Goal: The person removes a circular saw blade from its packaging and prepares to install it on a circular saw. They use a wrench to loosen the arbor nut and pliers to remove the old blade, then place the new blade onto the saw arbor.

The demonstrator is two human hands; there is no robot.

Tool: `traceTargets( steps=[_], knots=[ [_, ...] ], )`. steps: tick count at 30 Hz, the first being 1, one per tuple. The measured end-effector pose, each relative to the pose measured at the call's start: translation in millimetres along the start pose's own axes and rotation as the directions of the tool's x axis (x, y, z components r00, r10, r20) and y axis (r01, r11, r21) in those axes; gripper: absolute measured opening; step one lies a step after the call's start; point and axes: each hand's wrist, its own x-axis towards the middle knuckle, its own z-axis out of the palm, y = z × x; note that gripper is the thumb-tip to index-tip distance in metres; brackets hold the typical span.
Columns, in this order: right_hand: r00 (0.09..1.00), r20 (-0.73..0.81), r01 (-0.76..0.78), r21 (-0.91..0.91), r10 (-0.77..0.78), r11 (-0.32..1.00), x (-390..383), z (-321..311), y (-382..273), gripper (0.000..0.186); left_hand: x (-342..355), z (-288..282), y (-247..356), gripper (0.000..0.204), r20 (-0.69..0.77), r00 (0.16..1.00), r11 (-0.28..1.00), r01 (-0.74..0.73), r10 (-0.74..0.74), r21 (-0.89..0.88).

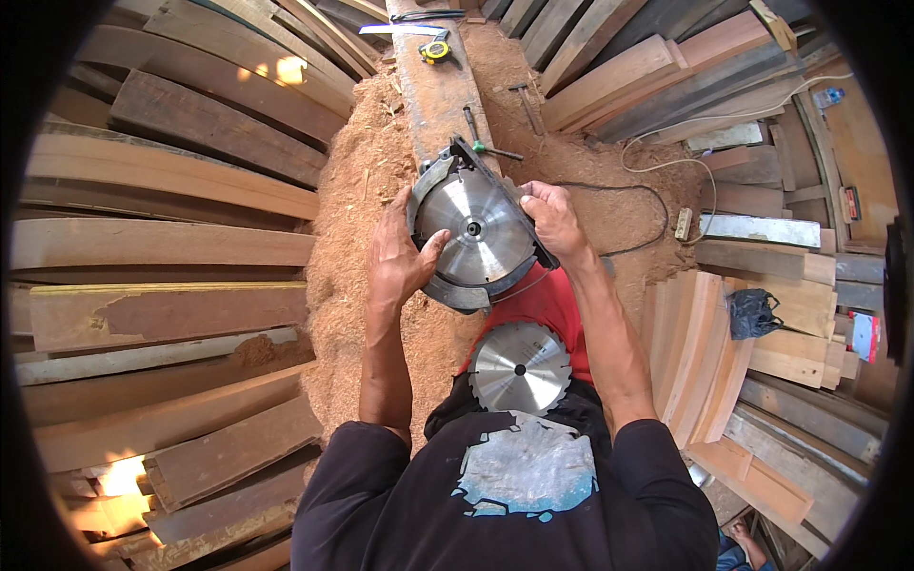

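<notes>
A circular saw (453, 290) is held between my hands with the flat face of its round blade (476, 205) turned up toward me. My left hand (398, 252) wraps the saw's left side by the curved guard, its thumb reaching over the blade. On the other side, my right hand (560, 221) grips the edge of the dark base plate, fingers partly hidden beneath. A second saw blade (521, 395) with a dark centre hole lies on my lap. Just beyond the saw, a T-handled tool with a green part (487, 148) rests on the wooden plank (433, 100).
Farther along the plank lie a yellow tape measure (435, 51) and a white-and-blue square (405, 29). A hammer (526, 107) sits in the sawdust (347, 247). Boards (171, 238) stack around both sides. A cord with a socket block (684, 224) and a black bag (752, 314) are right.
</notes>
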Motion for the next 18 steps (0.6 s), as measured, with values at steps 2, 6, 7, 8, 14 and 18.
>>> traceTargets(
  steps=[2,6,7,8,14,18],
  knots=[
    [0.999,-0.042,-0.007,0.009,0.007,1.0,-6.3,4.1,1.6,0.019,-9.3,-0.2,-1.7,0.084,-0.089,0.995,0.998,-0.041,0.046,0.055],
    [0.994,-0.103,0.051,0.065,-0.044,0.997,-10.5,7.8,13.4,0.018,-21.7,-3.4,-10.9,0.072,-0.1,0.992,0.989,0.062,-0.075,-0.136],
    [0.993,-0.106,0.058,0.079,-0.049,0.995,-8.9,1.6,19.7,0.018,-22.8,-3.5,-13.1,0.068,-0.047,0.992,0.968,0.106,-0.12,-0.229],
    [0.992,-0.111,0.066,0.093,-0.055,0.994,-8.5,-4.1,26.5,0.018,-20.1,-2.6,-19.3,0.063,-0.045,0.992,0.962,0.106,-0.121,-0.25],
    [0.998,-0.045,0.038,0.072,-0.035,0.997,-12.3,8.5,9.2,0.018,22.9,-15.7,-19.5,0.038,-0.036,0.988,0.974,0.142,-0.15,-0.177],
    [0.997,-0.07,0.041,0.053,-0.038,0.998,-15.1,7.7,9.9,0.018,38.0,3.9,-22.1,0.036,-0.071,0.997,0.964,-0.055,0.038,-0.26]
  ],
)
